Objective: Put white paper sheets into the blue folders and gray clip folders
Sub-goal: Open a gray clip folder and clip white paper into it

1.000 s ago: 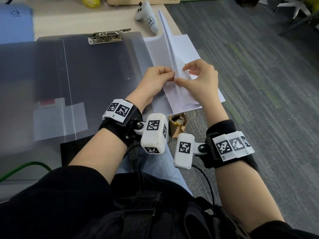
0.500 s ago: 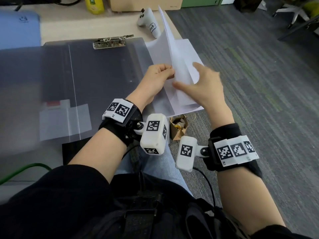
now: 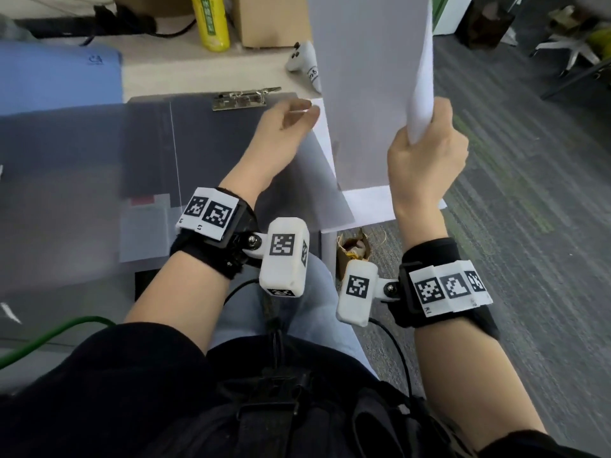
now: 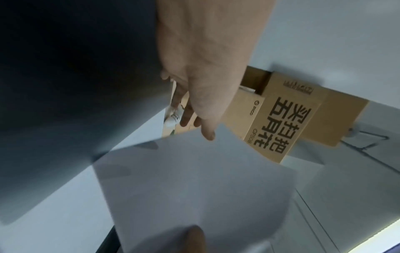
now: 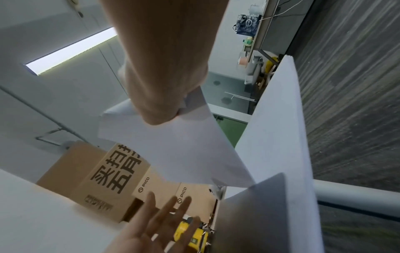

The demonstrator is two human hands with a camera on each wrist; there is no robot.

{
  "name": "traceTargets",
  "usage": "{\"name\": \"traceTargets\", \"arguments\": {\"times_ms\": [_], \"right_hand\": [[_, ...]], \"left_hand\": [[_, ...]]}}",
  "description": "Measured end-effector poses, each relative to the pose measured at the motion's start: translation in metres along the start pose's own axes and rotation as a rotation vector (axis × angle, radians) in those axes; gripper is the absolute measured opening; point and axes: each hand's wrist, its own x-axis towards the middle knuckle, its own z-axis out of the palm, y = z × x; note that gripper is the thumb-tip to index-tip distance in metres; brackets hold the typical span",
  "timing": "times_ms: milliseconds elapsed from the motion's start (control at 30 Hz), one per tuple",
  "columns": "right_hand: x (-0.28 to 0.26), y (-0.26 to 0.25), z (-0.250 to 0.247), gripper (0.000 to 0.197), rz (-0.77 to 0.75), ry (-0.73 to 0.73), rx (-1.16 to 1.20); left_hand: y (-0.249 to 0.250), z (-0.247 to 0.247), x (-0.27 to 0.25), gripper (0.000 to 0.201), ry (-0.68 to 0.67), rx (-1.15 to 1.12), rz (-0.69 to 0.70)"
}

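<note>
The right hand (image 3: 426,160) is fisted around the lower right edge of a white paper sheet (image 3: 367,94), holding it upright, its lower edge just above the paper stack (image 3: 367,201) that lies under and left of this hand. The left hand (image 3: 281,140) hangs with fingers loosely spread and holds nothing; its fingertips sit close to the sheet's left edge, over the open gray clip folder (image 3: 215,153), whose metal clip (image 3: 244,99) lies just beyond it. A blue folder (image 3: 56,77) lies well to the left of both hands.

The sheet looks very light and limp: it bows along the gripped edge, so it will likely flop or crease under a tight one-handed fist. A light pinch at two opposite edges should keep it flat enough to slide under the clip.

Half a second ago both hands were low on the stack, separating this sheet; now the right hand has lifted it clear and the left has let go.
</note>
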Motion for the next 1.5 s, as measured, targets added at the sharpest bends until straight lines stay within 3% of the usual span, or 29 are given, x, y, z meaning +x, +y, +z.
{"name": "traceTargets", "arguments": {"times_ms": [100, 200, 300, 400, 500, 633, 733, 833, 1033, 1167, 1333, 1500], "right_hand": [[-0.002, -0.015, 0.002, 0.024, -0.109, 0.153, 0.213], [-0.007, -0.033, 0.006, 0.006, -0.144, 0.091, 0.437], [-0.016, -0.048, 0.014, 0.004, -0.147, -0.024, 0.655], [-0.023, -0.058, 0.024, 0.019, -0.1, -0.193, 0.759], [-0.026, -0.058, 0.031, 0.008, -0.015, -0.36, 0.803], [-0.025, -0.058, 0.039, 0.031, 0.141, -0.407, 0.924], [-0.026, -0.061, 0.041, 0.031, 0.236, -0.446, 1.006], [-0.026, -0.067, 0.043, 0.028, 0.232, -0.434, 1.039], [-0.009, -0.075, 0.044, 0.016, 0.138, -0.388, 0.976], [-0.006, -0.066, 0.049, 0.004, 0.224, -0.565, 0.819], [-0.019, -0.044, 0.071, 0.036, 0.36, -0.573, 0.605], [-0.035, -0.029, 0.081, 0.048, 0.382, -0.597, 0.456]], "left_hand": [[-0.004, -0.021, -0.005, 0.033, 0.038, -0.018, -0.047], [0.0, -0.041, -0.009, 0.035, 0.041, -0.061, -0.075], [0.008, -0.06, -0.015, 0.024, 0.151, -0.211, 0.083], [0.014, -0.082, -0.02, 0.035, 0.282, -0.319, 0.227], [0.017, -0.101, -0.025, 0.036, 0.338, -0.274, 0.276], [0.007, -0.112, -0.035, 0.036, 0.339, -0.222, 0.261], [-0.004, -0.111, -0.04, 0.038, 0.328, -0.212, 0.219], [-0.004, -0.11, -0.043, 0.037, 0.336, -0.236, 0.196], [0.005, -0.118, -0.036, 0.017, 0.39, -0.214, 0.176], [-0.005, -0.123, -0.024, 0.034, 0.485, -0.155, 0.076], [-0.032, -0.117, -0.02, 0.047, 0.482, -0.03, -0.165], [-0.055, -0.113, -0.026, 0.054, 0.409, 0.074, -0.333]]}}
